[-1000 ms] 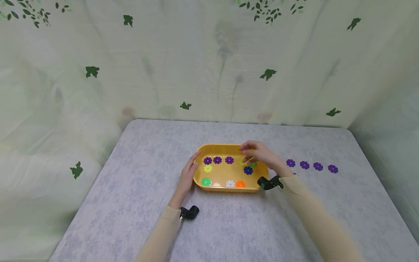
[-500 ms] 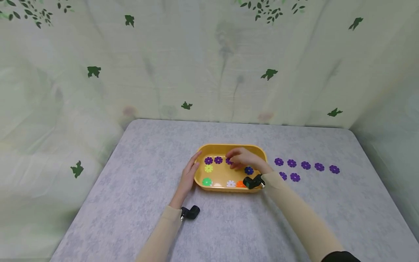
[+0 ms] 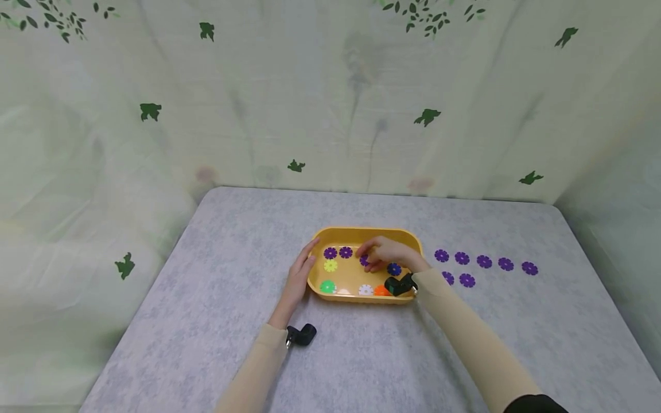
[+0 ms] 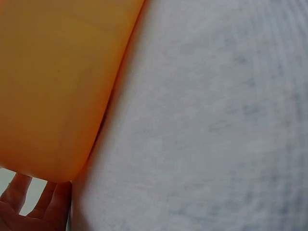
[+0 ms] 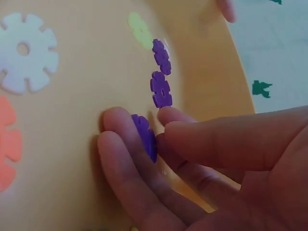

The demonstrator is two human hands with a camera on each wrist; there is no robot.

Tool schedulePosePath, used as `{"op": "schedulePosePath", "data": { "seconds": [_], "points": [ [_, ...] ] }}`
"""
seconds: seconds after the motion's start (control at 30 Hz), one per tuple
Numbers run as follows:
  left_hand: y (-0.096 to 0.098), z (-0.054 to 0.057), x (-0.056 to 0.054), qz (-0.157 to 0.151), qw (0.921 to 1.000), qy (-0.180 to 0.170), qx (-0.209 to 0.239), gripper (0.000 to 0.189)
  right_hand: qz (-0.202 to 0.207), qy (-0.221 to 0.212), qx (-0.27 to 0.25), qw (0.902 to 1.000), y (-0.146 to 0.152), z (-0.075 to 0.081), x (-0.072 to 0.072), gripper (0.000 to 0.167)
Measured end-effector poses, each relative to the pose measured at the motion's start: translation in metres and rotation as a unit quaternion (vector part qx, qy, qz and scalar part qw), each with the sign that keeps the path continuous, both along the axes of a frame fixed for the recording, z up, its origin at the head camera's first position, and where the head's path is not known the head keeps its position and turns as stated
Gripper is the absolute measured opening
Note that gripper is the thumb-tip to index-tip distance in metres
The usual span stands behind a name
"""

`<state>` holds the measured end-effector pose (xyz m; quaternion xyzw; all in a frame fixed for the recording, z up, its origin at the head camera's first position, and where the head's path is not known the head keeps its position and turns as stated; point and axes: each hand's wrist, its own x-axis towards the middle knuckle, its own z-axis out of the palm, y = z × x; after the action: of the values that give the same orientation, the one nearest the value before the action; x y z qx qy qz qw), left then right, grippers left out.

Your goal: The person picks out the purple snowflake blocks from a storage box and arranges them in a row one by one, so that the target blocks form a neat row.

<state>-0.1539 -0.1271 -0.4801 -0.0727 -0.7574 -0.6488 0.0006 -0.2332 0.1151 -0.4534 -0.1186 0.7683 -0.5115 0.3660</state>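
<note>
A yellow tray [image 3: 346,277] stands on the table, with several notched flower-shaped plastic discs inside. My left hand [image 3: 298,276] rests against its left end, fingers fairly straight; in the left wrist view the fingertips touch the outer wall. Over the tray's right half, my right hand [image 3: 391,253] reaches in. In the right wrist view its fingers pinch a purple flower disc [image 5: 144,137], which stands tilted on edge. Two other purple discs [image 5: 161,89] lie just beyond. A yellow disc [image 3: 330,265], a green one [image 3: 327,286] and a blue one [image 3: 394,269] are also inside.
Right of the tray, several purple discs [image 3: 483,261] lie on the grey table [image 3: 217,275] in a longer back row and a short front row. A white disc [image 3: 365,290] and an orange disc [image 3: 382,291] lie at the tray's front. A leaf-printed curtain [image 3: 258,115] hangs behind.
My right hand has moved left inside the tray, from its right end to the third purple disc, which has shifted slightly toward me. The left hand has stayed at the tray's left end.
</note>
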Motion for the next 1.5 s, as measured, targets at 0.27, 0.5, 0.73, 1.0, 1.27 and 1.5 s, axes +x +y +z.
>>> {"op": "schedulePosePath", "data": {
  "seconds": [0.27,0.5,0.73,1.0,1.27,1.5],
  "points": [
    [0.002,0.017,0.006,-0.006,0.9999,-0.007,-0.007,0.043,0.020,-0.010,0.016,0.9996,-0.002,0.000,0.001,0.024],
    [0.002,0.016,0.006,-0.004,0.9999,-0.008,-0.006,0.043,0.021,0.021,0.027,0.9992,-0.003,-0.001,0.001,0.011],
    [0.000,0.001,0.000,-0.003,1.0000,-0.003,0.004,0.043,0.028,0.079,0.060,0.9947,0.004,0.009,0.002,0.007],
    [-0.001,-0.021,-0.009,0.016,0.9999,0.005,0.000,0.041,0.015,0.098,0.015,0.9950,0.026,0.025,0.002,0.014],
    [-0.001,-0.020,-0.009,0.014,0.9999,0.002,0.000,0.042,-0.035,0.096,-0.048,0.9936,0.065,0.031,0.005,0.018],
    [0.001,0.002,0.000,0.001,0.9998,-0.016,0.008,0.043,-0.091,0.097,-0.049,0.9899,0.102,0.031,0.012,0.023]
  ]
}}
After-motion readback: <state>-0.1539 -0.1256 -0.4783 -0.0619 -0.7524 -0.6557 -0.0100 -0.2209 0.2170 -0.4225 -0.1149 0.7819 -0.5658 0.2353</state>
